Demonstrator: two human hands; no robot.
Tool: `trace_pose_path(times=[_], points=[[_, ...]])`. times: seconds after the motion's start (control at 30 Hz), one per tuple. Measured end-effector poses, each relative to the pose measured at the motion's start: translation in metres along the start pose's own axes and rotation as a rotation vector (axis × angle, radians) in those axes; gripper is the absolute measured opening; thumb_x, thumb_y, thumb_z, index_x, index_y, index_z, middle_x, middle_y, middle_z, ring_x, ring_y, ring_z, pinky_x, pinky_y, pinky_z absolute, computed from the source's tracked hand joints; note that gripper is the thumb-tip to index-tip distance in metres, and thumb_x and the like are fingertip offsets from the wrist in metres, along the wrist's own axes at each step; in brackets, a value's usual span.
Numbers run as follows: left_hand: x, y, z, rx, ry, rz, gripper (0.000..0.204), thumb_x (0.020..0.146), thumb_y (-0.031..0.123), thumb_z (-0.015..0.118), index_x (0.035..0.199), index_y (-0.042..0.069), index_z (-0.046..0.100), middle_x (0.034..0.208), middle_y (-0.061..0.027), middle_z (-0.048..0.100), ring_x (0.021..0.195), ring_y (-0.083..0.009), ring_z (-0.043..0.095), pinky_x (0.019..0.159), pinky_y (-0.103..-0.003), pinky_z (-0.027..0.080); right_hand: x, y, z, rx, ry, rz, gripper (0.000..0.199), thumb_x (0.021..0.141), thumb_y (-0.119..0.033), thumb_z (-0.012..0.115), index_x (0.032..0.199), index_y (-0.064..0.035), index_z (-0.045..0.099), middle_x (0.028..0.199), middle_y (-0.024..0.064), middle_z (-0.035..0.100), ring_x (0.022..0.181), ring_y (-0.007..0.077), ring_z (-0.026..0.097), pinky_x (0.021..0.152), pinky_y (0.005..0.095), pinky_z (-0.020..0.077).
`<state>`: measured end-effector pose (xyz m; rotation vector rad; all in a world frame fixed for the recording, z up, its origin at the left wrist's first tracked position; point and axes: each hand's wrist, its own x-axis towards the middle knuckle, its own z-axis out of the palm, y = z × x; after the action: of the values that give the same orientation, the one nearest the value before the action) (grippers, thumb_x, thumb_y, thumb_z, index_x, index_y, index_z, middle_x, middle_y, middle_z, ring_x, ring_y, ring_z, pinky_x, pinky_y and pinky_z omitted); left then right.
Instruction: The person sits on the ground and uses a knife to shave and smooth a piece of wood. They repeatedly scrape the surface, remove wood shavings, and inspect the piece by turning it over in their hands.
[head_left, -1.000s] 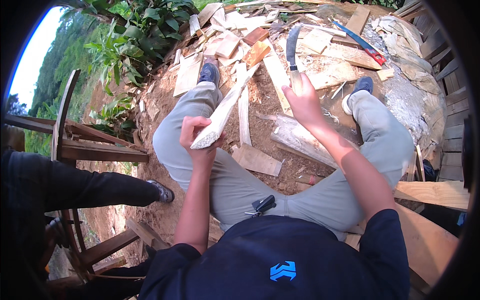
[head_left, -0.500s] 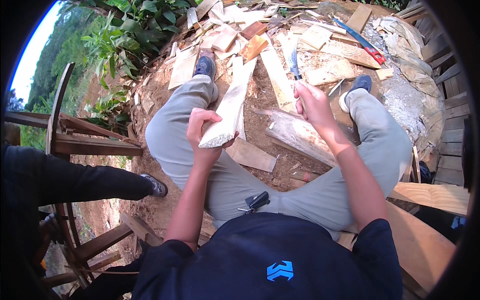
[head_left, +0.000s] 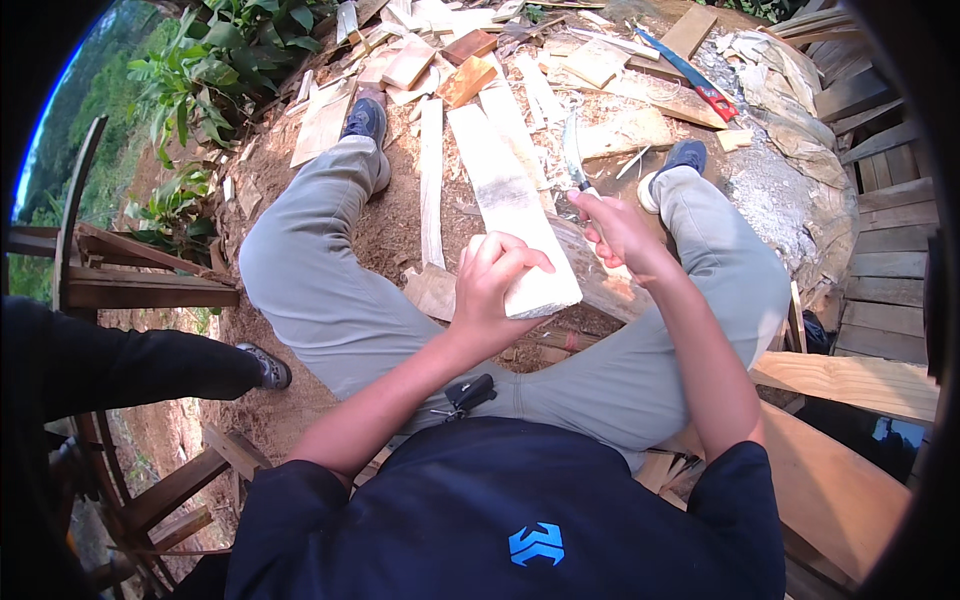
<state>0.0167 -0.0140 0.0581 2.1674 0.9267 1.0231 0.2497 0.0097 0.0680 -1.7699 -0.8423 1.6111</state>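
Note:
My left hand point(head_left: 490, 285) is closed round the near end of a long pale wooden board point(head_left: 505, 195), which slants away from me and has a grey smudge on its upper face. Beneath it, partly covered, lies a log point(head_left: 600, 270) between my knees. In my right hand point(head_left: 625, 238) is a knife with a long curved blade point(head_left: 572, 145), gripped by its handle and pointing away from me. The blade is just right of the board, and I cannot tell whether they touch.
Wood offcuts point(head_left: 410, 62) and shavings cover the ground ahead. A red-handled saw point(head_left: 690, 75) lies at the far right. At left are a wooden frame point(head_left: 150, 290) and another person's dark-clothed leg point(head_left: 150, 360). A plank wall point(head_left: 890, 270) stands at right.
My left hand has swung the board to the right, over the log, uncovering a narrow wood strip. The knife has come slightly nearer to me. The whole view has shifted a little.

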Motion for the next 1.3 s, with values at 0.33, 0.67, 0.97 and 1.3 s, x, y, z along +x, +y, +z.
trace_pose_path(times=[0.33,0.67,0.97,1.3], points=[[-0.036,0.0,0.04,0.062,-0.042,-0.051,0.045,0.063,0.024,0.09,0.101,0.025,0.067,0.107,-0.0009,0.054,0.107,-0.0285,0.052,0.09,-0.041,0.04,-0.013,0.048,0.002,0.334,-0.233,0.177,0.035,0.093,-0.009,0.073,0.115,-0.0018,0.048,0.104,0.0132,0.066,0.089,0.0199,0.074,0.069,0.0327,0.0632],[-0.019,-0.036,0.002,-0.738,0.123,-0.95,0.048,0.104,0.026,0.058,0.141,0.0,0.043,0.122,-0.0148,0.057,0.086,-0.013,0.062,0.077,-0.029,0.055,-0.022,0.022,0.021,0.411,-0.21,0.063,0.041,0.088,-0.006,0.078,0.115,-0.0016,0.046,0.108,0.013,0.065,0.097,0.0222,0.071,0.074,0.0362,0.0628],[-0.059,-0.014,0.022,-0.988,-0.205,-1.078,0.062,0.092,0.019,0.078,0.138,-0.003,0.042,0.118,-0.0141,0.065,0.098,-0.0164,0.069,0.072,-0.03,0.061,-0.021,0.054,0.047,0.026,-0.189,-0.01,0.042,0.099,-0.034,0.068,0.111,0.0028,0.053,0.095,0.015,0.067,0.081,0.0213,0.072,0.063,0.0357,0.0613],[-0.078,-0.026,0.054,-0.912,-0.149,-0.986,0.088,0.072,0.024,0.095,0.136,-0.003,0.04,0.12,-0.0138,0.062,0.109,-0.02,0.064,0.093,-0.035,0.054,-0.049,0.031,-0.021,-0.703,0.001,-0.157,0.038,0.106,-0.04,0.054,0.102,-0.0027,0.059,0.074,0.0102,0.058,0.066,0.019,0.055,0.066,0.0325,0.0453]])
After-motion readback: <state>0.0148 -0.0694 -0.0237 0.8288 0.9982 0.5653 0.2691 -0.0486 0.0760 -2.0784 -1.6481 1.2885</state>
